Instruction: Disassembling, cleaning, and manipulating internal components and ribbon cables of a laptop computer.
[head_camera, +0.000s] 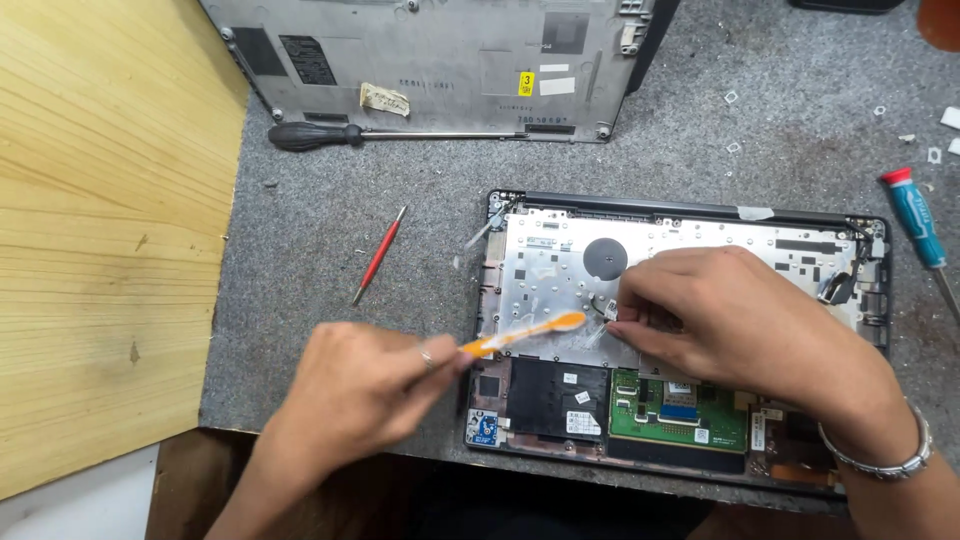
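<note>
The left hand (355, 395) pinches the near end of an orange brush (525, 333) between thumb and fingers, closed tight on its handle. The brush reaches out from the hand toward about 2 o'clock, its long axis running low-left to upper-right, and its blurred pale head lies over the silver inner plate of the opened laptop base (690, 235). The head ends just short of the right hand (745, 320), at that hand's 9 o'clock.

The right hand rests on the plate with fingers curled and pressed together, fingertips pinching at something small and dark near the plate's middle; what it grips is too small to tell. A metal bracelet (885, 462) circles that wrist.

The laptop base lies on the grey worktop (320, 330), its hinge edge at 12 o'clock and a green circuit board (680, 420) toward 6 o'clock. A red tool (379, 255) lies on the worktop at 9 o'clock of the base. At 12 o'clock a black-handled screwdriver (390, 133) lies along the edge of the removed grey cover (440, 50). A teal screwdriver (920, 230) sits at 3 o'clock.
</note>
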